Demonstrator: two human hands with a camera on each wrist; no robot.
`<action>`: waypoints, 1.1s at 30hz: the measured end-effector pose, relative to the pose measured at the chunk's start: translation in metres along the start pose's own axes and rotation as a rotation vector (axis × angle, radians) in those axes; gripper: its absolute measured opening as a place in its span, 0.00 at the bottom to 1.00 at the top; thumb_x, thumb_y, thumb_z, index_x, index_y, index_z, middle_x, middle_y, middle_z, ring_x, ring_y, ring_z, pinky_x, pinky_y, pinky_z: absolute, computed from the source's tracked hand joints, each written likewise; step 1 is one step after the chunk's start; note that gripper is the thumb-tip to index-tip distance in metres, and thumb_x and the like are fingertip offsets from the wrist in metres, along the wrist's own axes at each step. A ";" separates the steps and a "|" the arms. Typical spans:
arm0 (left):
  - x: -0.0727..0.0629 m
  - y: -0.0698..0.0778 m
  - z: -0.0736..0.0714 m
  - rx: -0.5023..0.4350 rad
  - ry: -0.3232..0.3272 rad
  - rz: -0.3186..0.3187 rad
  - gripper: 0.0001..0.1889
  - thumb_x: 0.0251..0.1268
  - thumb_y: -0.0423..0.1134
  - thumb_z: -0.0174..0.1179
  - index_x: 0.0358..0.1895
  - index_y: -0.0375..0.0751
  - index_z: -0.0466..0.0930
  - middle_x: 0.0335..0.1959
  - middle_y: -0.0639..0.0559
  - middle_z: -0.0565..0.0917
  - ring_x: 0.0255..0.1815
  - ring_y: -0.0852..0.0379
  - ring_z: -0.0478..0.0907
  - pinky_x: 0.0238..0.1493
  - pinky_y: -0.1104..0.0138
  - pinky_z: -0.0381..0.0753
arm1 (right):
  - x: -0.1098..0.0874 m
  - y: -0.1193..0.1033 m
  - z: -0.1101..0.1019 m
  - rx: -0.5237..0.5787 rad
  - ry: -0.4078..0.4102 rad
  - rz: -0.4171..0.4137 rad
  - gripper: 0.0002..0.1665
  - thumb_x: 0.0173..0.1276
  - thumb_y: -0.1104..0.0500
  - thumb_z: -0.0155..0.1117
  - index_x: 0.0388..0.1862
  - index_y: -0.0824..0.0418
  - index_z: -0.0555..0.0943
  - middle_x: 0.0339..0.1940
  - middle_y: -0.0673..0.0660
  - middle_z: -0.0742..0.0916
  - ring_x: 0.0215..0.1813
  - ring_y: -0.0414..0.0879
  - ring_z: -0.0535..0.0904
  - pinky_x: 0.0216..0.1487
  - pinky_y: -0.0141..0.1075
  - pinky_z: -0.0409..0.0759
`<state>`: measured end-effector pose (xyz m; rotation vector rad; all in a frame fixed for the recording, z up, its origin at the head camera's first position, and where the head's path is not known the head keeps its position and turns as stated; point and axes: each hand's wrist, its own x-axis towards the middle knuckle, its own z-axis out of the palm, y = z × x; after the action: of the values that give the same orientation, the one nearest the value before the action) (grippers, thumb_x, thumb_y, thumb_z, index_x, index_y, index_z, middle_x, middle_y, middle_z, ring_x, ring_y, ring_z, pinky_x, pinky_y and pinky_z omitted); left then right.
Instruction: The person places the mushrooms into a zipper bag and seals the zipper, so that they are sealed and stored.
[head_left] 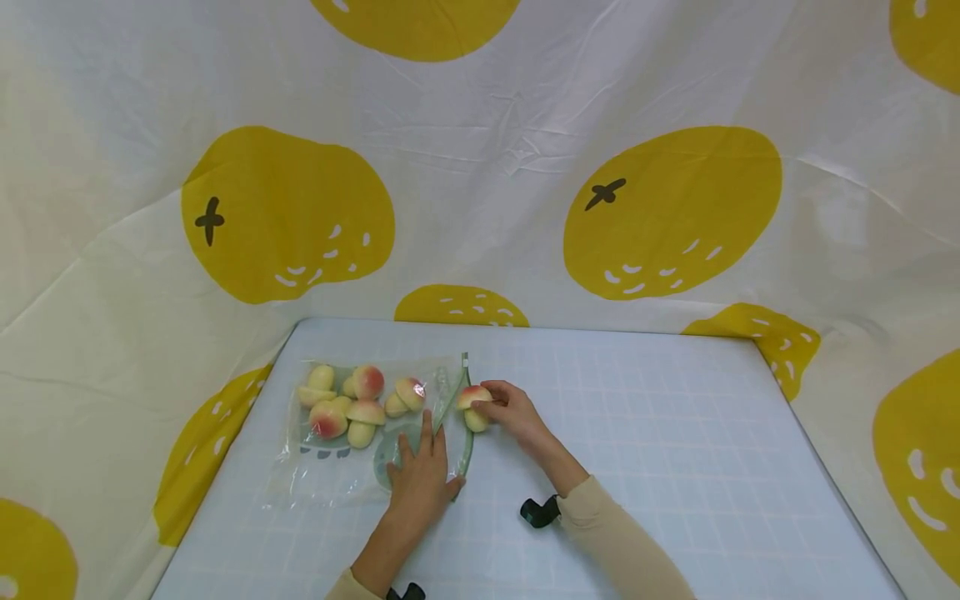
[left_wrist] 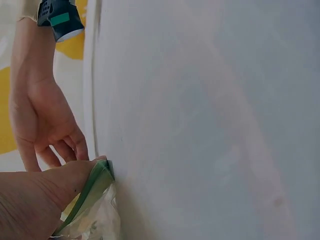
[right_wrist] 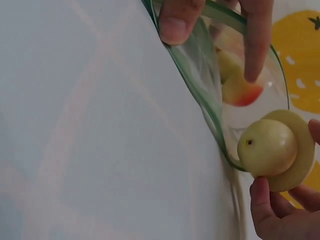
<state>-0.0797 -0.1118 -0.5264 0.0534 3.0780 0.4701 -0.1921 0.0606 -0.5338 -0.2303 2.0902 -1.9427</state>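
Note:
My right hand (head_left: 516,414) pinches a toy mushroom (head_left: 474,408) with a pink-tinged cap at the mouth of a clear zip bag (head_left: 341,487). In the right wrist view, the round pale stem end of the mushroom (right_wrist: 270,146) faces the camera, close to the bag's green rim (right_wrist: 197,95). My left hand (head_left: 422,481) lies spread on the bag, its fingers straight over the upper sheet and its thumb (right_wrist: 175,27) at the rim, where the mouth gapes. Several similar mushrooms (head_left: 367,412) lie inside the bag. The left wrist view shows the thumb over the green zip strip (left_wrist: 92,187).
The bag lies on the left half of a pale checked table (head_left: 660,450). A white curtain (head_left: 480,183) with large yellow fruit prints stands behind and around it. Each wrist carries a small dark camera (head_left: 540,512).

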 end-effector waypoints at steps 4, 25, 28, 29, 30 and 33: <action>0.000 -0.001 0.001 0.003 0.005 0.000 0.49 0.53 0.53 0.76 0.74 0.32 0.63 0.80 0.37 0.48 0.68 0.17 0.56 0.47 0.24 0.66 | 0.003 0.002 0.011 -0.007 0.012 -0.002 0.30 0.66 0.60 0.71 0.63 0.72 0.75 0.55 0.65 0.84 0.52 0.53 0.83 0.48 0.35 0.79; 0.000 -0.001 0.002 0.028 0.042 0.017 0.51 0.51 0.54 0.77 0.74 0.33 0.63 0.80 0.37 0.49 0.66 0.17 0.59 0.45 0.24 0.67 | 0.012 0.006 0.059 0.074 0.202 0.019 0.25 0.65 0.61 0.72 0.57 0.70 0.76 0.40 0.60 0.80 0.37 0.44 0.78 0.37 0.32 0.79; 0.000 -0.001 0.002 0.031 0.060 0.028 0.52 0.50 0.53 0.78 0.75 0.33 0.62 0.80 0.37 0.49 0.66 0.16 0.59 0.44 0.24 0.67 | 0.014 0.009 0.063 0.180 0.160 0.006 0.22 0.67 0.67 0.66 0.58 0.74 0.75 0.44 0.64 0.83 0.39 0.45 0.80 0.42 0.34 0.81; 0.000 -0.001 0.002 0.030 0.062 0.029 0.52 0.50 0.53 0.78 0.75 0.33 0.62 0.80 0.37 0.49 0.66 0.16 0.59 0.44 0.24 0.67 | 0.014 0.009 0.065 0.200 0.145 0.003 0.21 0.68 0.69 0.64 0.59 0.75 0.76 0.45 0.65 0.84 0.39 0.44 0.81 0.42 0.35 0.81; -0.001 -0.001 0.002 0.028 0.064 0.031 0.51 0.49 0.53 0.78 0.74 0.33 0.62 0.80 0.37 0.50 0.66 0.16 0.59 0.44 0.24 0.67 | 0.014 0.010 0.066 0.215 0.129 0.006 0.21 0.69 0.70 0.61 0.60 0.74 0.76 0.47 0.65 0.85 0.39 0.44 0.81 0.43 0.35 0.82; -0.001 0.000 0.003 0.025 0.061 0.031 0.49 0.50 0.54 0.78 0.73 0.34 0.65 0.80 0.37 0.50 0.66 0.16 0.58 0.44 0.24 0.67 | 0.014 0.011 0.068 0.233 0.081 0.035 0.22 0.70 0.72 0.57 0.63 0.72 0.76 0.50 0.64 0.86 0.38 0.42 0.81 0.39 0.34 0.81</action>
<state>-0.0789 -0.1113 -0.5290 0.0891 3.1468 0.4431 -0.1836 -0.0073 -0.5498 -0.0674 1.8792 -2.1845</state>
